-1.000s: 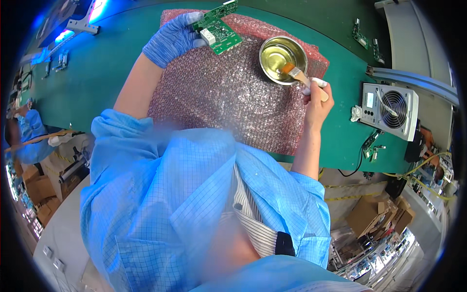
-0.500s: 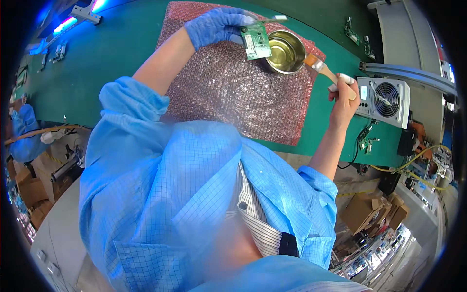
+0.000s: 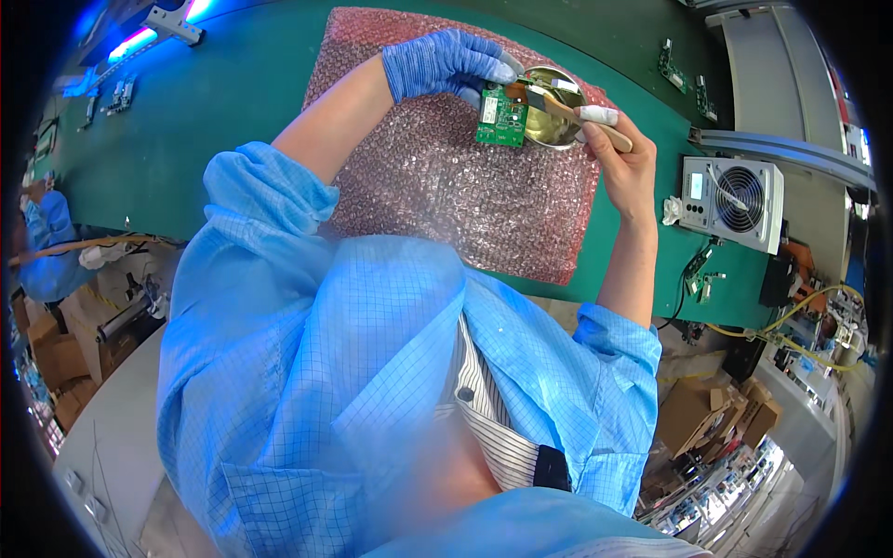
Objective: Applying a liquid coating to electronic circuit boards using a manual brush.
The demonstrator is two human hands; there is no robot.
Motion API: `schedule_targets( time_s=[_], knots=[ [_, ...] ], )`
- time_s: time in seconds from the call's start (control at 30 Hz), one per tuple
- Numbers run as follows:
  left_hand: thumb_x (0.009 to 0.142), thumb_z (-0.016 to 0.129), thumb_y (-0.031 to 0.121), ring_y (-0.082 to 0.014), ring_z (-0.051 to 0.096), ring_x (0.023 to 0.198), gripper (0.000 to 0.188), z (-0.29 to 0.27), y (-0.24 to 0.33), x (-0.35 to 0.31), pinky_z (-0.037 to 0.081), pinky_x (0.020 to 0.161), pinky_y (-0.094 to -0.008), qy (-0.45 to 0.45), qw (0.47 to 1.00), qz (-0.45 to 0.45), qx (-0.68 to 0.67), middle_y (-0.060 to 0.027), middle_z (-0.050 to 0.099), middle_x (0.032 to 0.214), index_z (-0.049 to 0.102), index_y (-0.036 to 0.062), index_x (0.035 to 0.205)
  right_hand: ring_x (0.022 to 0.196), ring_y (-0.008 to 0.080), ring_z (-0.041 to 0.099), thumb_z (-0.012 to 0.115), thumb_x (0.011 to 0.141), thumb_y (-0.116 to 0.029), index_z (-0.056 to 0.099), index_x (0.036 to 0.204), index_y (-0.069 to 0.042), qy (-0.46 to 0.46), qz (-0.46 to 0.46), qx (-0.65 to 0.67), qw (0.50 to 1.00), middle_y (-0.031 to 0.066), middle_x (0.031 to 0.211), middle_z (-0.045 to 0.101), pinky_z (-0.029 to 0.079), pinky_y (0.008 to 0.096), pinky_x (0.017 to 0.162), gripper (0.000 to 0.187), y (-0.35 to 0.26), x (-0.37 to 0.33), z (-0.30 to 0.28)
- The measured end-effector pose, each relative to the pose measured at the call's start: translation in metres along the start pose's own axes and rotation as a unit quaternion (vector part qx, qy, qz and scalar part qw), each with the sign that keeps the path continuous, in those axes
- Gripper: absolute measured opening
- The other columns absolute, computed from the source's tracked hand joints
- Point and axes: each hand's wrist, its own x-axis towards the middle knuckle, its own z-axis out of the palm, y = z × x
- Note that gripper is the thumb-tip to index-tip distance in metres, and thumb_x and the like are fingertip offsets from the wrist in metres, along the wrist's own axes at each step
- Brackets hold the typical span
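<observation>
My left hand (image 3: 451, 67), in a blue glove, grips a green circuit board (image 3: 502, 119) by its upper edge. My bare right hand (image 3: 621, 153), with white wraps on its fingertips, is closed on the wooden handle of a flat paintbrush (image 3: 558, 107). The brush head lies against or just over the board's upper right part; exact contact cannot be told. Right behind the board stands a round metal bowl (image 3: 575, 86) with clear yellowish liquid, partly hidden by the board and brush. Under them is a sheet of pink bubble wrap (image 3: 446, 195).
A white fan unit (image 3: 735, 200) stands at the right on the green table (image 3: 251, 93). Several small boards (image 3: 674, 67) lie at the far right, more at the far left near a violet lamp (image 3: 132, 45). Cardboard boxes (image 3: 698, 409) are below right. Another person's blue sleeve (image 3: 51, 246) shows at left.
My right hand has brought the brush leftward from the bowl's right rim to the board. My left hand has shifted slightly right and down with the board, which now covers part of the bowl.
</observation>
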Motion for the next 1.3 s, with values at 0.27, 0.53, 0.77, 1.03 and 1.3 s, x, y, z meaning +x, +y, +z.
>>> schedule_targets(
  time_s=[0.27, 0.53, 0.77, 1.03, 1.3],
  knots=[
    [0.079, 0.063, 0.026, -0.0106, 0.061, 0.081, 0.040, -0.007, -0.004, 0.000, 0.052, 0.068, -0.0221, 0.025, 0.999, 0.038, -0.016, -0.0052, 0.062, 0.096, 0.056, 0.0052, 0.113, 0.057, 0.0028, 0.047, 0.060, 0.084, -0.021, 0.061, 0.093, -0.003, 0.071, 0.061, -0.013, 0.996, -0.0021, 0.068, 0.056, 0.035, 0.0172, 0.049, 0.020, 0.010, -0.018, 0.016],
    [0.080, 0.063, 0.024, -0.0109, 0.061, 0.077, 0.038, -0.003, -0.007, 0.000, 0.053, 0.065, -0.0217, 0.063, 0.997, 0.033, -0.038, -0.0053, 0.062, 0.093, 0.057, 0.0037, 0.111, 0.055, 0.0030, 0.047, 0.058, 0.084, -0.017, 0.061, 0.092, -0.003, 0.099, 0.043, 0.014, 0.994, -0.0013, 0.067, 0.057, 0.034, 0.0169, 0.047, 0.017, 0.012, -0.029, 0.024],
    [0.080, 0.063, 0.023, -0.0112, 0.061, 0.077, 0.037, 0.005, -0.004, -0.003, 0.053, 0.065, -0.0217, 0.068, 0.996, 0.041, -0.031, -0.0057, 0.063, 0.093, 0.057, 0.0027, 0.110, 0.063, 0.0047, 0.053, 0.057, 0.085, -0.013, 0.060, 0.092, -0.001, 0.114, -0.110, -0.083, 0.984, -0.0002, 0.070, 0.059, 0.042, 0.0197, 0.054, 0.015, 0.005, -0.005, 0.046],
    [0.079, 0.064, 0.024, -0.0110, 0.061, 0.078, 0.038, -0.004, -0.007, -0.007, 0.052, 0.065, -0.0211, 0.082, 0.996, 0.034, -0.019, -0.0059, 0.063, 0.092, 0.057, 0.0032, 0.111, 0.054, 0.0043, 0.048, 0.057, 0.082, -0.014, 0.061, 0.089, -0.001, 0.015, 0.025, -0.081, 0.996, -0.0007, 0.065, 0.056, 0.037, 0.0185, 0.048, 0.015, 0.007, -0.023, 0.032],
    [0.079, 0.064, 0.024, -0.0093, 0.060, 0.078, 0.037, 0.001, 0.000, -0.011, 0.051, 0.065, -0.0196, 0.071, 0.997, 0.039, -0.015, -0.0043, 0.062, 0.094, 0.058, 0.0050, 0.110, 0.053, 0.0035, 0.046, 0.056, 0.084, -0.015, 0.060, 0.091, 0.000, 0.142, 0.018, 0.064, 0.988, 0.0005, 0.066, 0.056, 0.035, 0.0174, 0.046, 0.017, 0.018, -0.014, 0.028]
  ],
)
